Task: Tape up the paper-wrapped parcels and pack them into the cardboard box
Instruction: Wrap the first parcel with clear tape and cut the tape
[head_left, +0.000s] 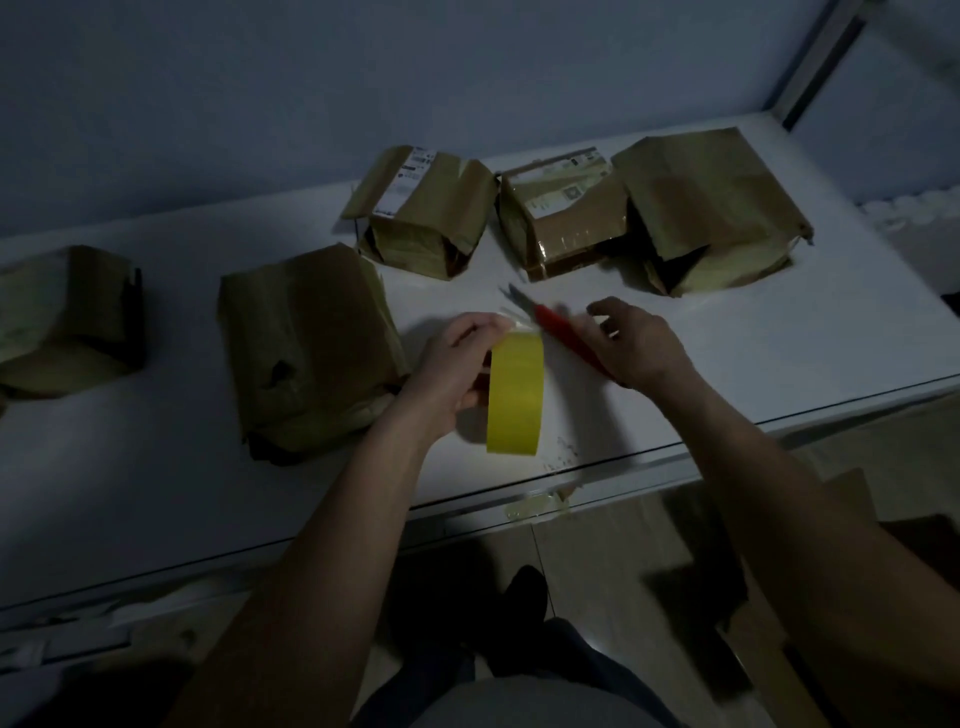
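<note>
My left hand (457, 364) grips a yellow tape roll (515, 395) held upright above the white table (727, 353), its fingertips pinching a short loose end of tape at the top. My right hand (631, 340) holds red-handled scissors (550, 325), blurred, with the blades pointing at that tape end. Several brown paper-wrapped parcels lie on the table: a large parcel (306, 348) just left of my left hand, one parcel (67, 322) at the far left, and three at the back, a labelled parcel (426, 213), a taped one (566, 218) and a large one (711, 208).
The table's front edge runs diagonally below my forearms, with a scrap of tape (535, 506) stuck to it. Brown cardboard (810, 597) lies on the tiled floor at the lower right. A grey wall stands behind the table, and a metal frame (826, 62) rises at the top right.
</note>
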